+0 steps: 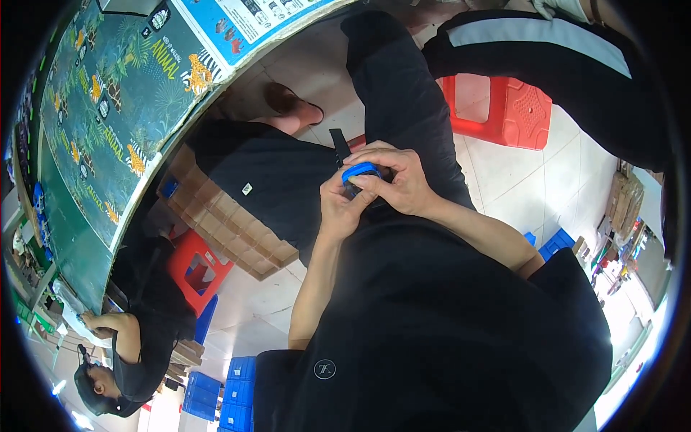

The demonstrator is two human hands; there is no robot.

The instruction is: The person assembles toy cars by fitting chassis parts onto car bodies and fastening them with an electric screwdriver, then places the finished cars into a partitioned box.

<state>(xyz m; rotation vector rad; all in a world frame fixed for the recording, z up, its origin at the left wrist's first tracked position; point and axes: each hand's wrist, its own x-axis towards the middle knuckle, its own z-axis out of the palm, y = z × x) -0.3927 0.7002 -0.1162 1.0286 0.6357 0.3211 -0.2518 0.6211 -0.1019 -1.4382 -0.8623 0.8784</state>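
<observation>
Over my lap, both hands meet around a wristwatch [361, 170] with a bright blue case and a black strap. One strap end [338, 144] sticks up past the fingers, away from me. My left hand [340, 207] grips the watch from the left side, its thumb against the blue case. From the right, my right hand [404, 181] closes on the same watch with thumb and fingers. The fingers cover most of the watch, and its face cannot be made out.
A table edge with animal-patterned sheets [108, 93] curves along the left. Below it stands a divided cardboard box [230, 227]. Red stools [529, 111] are at the upper right and left. Blue crates [237, 392], a seated co-worker [147, 324] and another person's leg [576, 93] surround me.
</observation>
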